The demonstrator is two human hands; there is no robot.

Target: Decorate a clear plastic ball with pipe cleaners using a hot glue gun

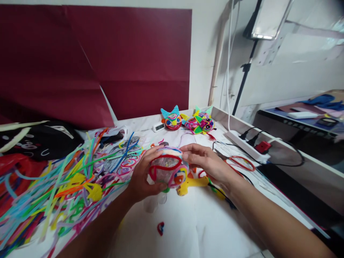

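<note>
My left hand (pixel 146 175) is wrapped around a clear plastic craft body (pixel 164 165) trimmed with fuzzy pipe cleaners. A red pipe-cleaner outline runs over its front, and a coiled eye of several colours sits at its right. At the upper right edge, the fingers of my right hand (pixel 205 161) are pinched against the same craft; anything small between them is hidden. Behind and below it lies a yellow tool (pixel 195 182), possibly a glue gun, partly covered by my right hand. A small red and blue pipe-cleaner piece (pixel 160 228) rests on the white table nearer to me.
Loose pipe cleaners (pixel 72 190) in many colours spread across the left. Two pipe-cleaner animal faces, one blue-eared (pixel 172 118) and one green-trimmed (pixel 202 122), stand at the back beside a small white digital display (pixel 158 127). Scissors (pixel 242 163) and a power strip (pixel 248 147) lie right.
</note>
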